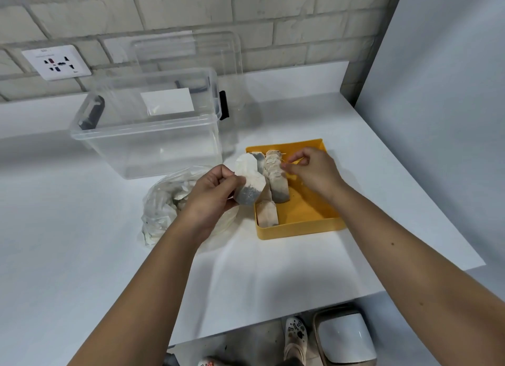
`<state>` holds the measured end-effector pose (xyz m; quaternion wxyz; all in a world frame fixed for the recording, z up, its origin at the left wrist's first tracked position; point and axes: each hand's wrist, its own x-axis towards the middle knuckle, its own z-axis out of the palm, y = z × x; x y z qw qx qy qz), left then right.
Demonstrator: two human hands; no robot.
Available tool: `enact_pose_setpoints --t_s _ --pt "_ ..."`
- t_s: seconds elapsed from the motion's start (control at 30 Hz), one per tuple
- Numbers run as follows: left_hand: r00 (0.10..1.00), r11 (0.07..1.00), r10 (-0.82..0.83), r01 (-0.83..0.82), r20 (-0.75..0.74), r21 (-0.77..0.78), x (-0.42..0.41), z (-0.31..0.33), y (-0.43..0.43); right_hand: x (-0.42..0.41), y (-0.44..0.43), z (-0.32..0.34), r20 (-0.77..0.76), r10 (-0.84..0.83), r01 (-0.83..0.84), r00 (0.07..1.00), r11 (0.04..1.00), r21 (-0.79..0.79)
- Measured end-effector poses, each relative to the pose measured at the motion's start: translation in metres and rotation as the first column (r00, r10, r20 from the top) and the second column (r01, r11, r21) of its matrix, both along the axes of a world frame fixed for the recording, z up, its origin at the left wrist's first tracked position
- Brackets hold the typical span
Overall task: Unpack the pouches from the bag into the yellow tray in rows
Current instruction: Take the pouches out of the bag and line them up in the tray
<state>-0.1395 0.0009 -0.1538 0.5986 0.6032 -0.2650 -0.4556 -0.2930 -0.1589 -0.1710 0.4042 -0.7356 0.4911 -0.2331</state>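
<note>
Holding a few pouches [250,185] by one end just beside the yellow tray [300,230], the left hand [214,194] has them ready. The right hand [314,171] pinches the top of the row [277,184] inside, likely straightening it. The bag [161,209] lies left.

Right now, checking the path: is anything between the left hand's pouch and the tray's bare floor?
Yes. The placed pouches along the yellow tray's left side lie between the held pouch and bare floor; the right hand pinches one at the far end.
</note>
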Motion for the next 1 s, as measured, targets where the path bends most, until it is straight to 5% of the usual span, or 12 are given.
enact_pose_setpoints --t_s 0.1,0.17,0.6,1.0 --pt "1.000 1.000 -0.002 0.002 -0.029 -0.008 -0.003 -0.001 -0.003 -0.002 0.023 0.022 0.362 0.022 -0.162 0.932 0.918 0.361" --pt "0.999 1.000 -0.003 0.002 -0.042 -0.002 -0.005 0.000 -0.005 0.000 0.034 0.027 0.420 0.066 -0.271 0.905 0.850 0.451" --pt "0.993 0.999 0.017 -0.013 -0.118 0.036 -0.021 0.002 -0.013 0.004 0.055 0.039 0.447 -0.001 -0.169 0.895 0.925 0.340" --pt "0.988 0.996 0.077 -0.071 -0.134 0.048 -0.028 0.005 -0.018 -0.001 0.060 0.027 0.222 0.093 -0.103 0.971 0.994 0.032"
